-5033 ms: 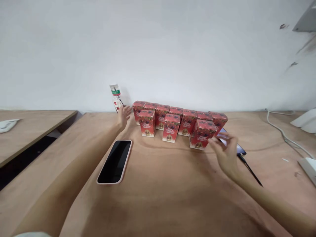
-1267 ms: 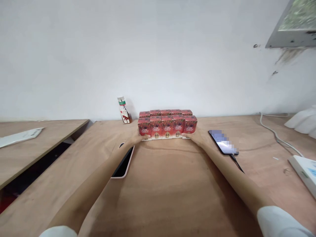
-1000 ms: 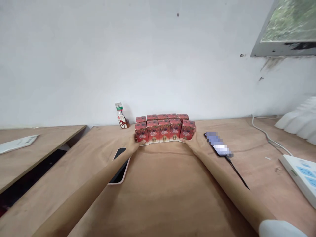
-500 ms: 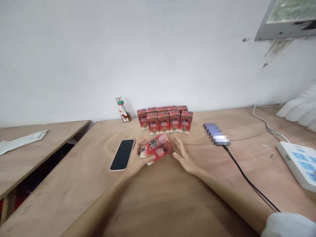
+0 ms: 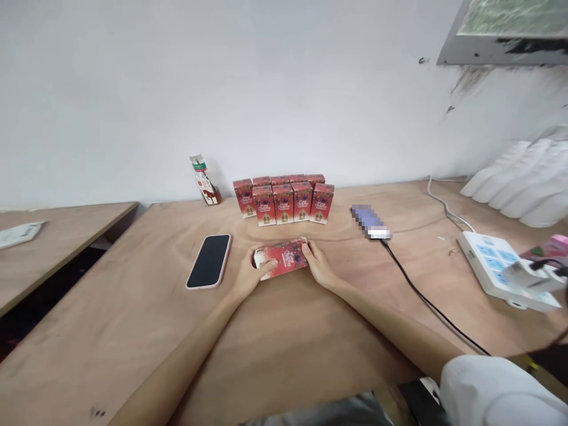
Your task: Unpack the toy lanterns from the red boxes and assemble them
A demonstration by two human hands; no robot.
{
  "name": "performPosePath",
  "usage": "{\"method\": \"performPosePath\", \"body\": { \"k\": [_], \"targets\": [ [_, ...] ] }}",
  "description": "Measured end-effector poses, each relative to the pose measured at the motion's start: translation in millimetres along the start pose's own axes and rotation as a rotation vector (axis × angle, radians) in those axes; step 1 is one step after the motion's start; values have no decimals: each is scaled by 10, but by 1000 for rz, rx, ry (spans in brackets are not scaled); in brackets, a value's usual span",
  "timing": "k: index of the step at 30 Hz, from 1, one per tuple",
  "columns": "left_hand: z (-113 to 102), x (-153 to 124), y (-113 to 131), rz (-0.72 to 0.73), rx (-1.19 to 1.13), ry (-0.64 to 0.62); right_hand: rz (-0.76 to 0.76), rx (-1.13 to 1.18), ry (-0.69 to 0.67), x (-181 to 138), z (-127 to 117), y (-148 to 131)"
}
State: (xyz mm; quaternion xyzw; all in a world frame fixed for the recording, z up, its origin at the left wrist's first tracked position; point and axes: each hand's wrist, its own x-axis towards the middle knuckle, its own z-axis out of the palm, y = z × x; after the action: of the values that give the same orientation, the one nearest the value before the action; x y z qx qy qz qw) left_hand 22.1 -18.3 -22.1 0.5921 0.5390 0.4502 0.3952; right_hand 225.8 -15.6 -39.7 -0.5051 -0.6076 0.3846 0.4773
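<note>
Between my two hands lies a red printed carton [image 5: 286, 258], on its side and low over the wooden table. My left hand [image 5: 252, 273] grips its left end, thumb across the printed face. At the opposite end, my right hand [image 5: 318, 264] has its fingers on the top right corner, near what looks like the end flap. Behind them, several matching red boxes [image 5: 284, 204] stand upright in two rows close to the wall. A phone with a pale pink edge [image 5: 209, 261] rests left of my left hand, its screen dark.
A small bottle with a green-and-white label [image 5: 206, 183] leans near the wall. To the right are a phone on a black cable [image 5: 370, 222], a white power strip [image 5: 492, 260] with plugs, and white ridged material [image 5: 523, 177]. A second table [image 5: 66, 225] stands left, across a gap.
My right hand has closed in from beside the carton onto its right end. The carton has turned flatter. The whole view has shifted, showing more of the power strip.
</note>
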Motion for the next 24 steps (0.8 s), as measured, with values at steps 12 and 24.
{"method": "performPosePath", "body": {
  "k": [12,24],
  "targets": [
    [-4,-54,-40,-38,-420,67,17,243,241,44,-25,216],
    [-45,-5,-75,-82,-680,12,-428,-156,229,-40,-87,72]
  ]
}}
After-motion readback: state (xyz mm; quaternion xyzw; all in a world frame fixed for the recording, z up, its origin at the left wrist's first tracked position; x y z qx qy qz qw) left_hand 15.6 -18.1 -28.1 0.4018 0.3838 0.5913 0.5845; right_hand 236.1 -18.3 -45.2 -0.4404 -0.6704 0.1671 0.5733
